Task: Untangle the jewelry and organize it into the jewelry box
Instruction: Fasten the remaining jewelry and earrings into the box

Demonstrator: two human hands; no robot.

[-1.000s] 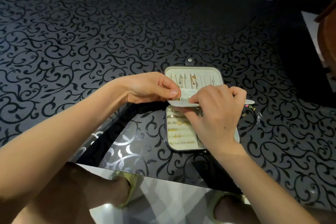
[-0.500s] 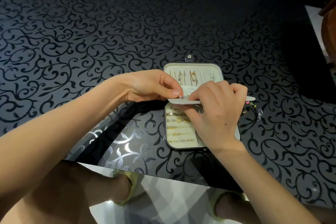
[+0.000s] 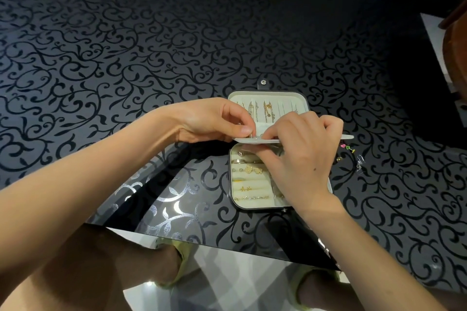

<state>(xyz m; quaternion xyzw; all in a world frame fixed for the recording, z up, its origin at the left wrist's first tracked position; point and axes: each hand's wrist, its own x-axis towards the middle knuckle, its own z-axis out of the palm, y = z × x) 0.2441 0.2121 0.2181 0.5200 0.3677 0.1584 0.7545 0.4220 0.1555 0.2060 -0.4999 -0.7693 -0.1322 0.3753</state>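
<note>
An open cream-lined jewelry box [image 3: 233, 203] lies on the glass table. Its lid [image 3: 300, 101] holds several gold chains [image 3: 265, 111]. The lower tray shows rings and gold earrings [image 3: 250, 170] in its rolls. A flat cream divider panel [image 3: 350, 137] stands out level over the hinge. My left hand [image 3: 209, 121] pinches the panel's left end. My right hand [image 3: 300, 159] pinches a small earring at the panel's top face, with fingers under the panel; the earring itself is barely visible.
Loose small earrings, pink and yellow-green [image 3: 347, 147], a gold one [image 3: 338, 158] and a clear hook one [image 3: 360, 165], lie on the black patterned table [image 3: 126, 58] right of the box. The table's near edge [image 3: 202, 243] runs below the box. A wooden object [image 3: 454, 53] stands far right.
Both hands stay at the divider panel with only slight finger shifts; my left thumb and forefinger have closed tighter at the panel's left end. The view has shifted a little.
</note>
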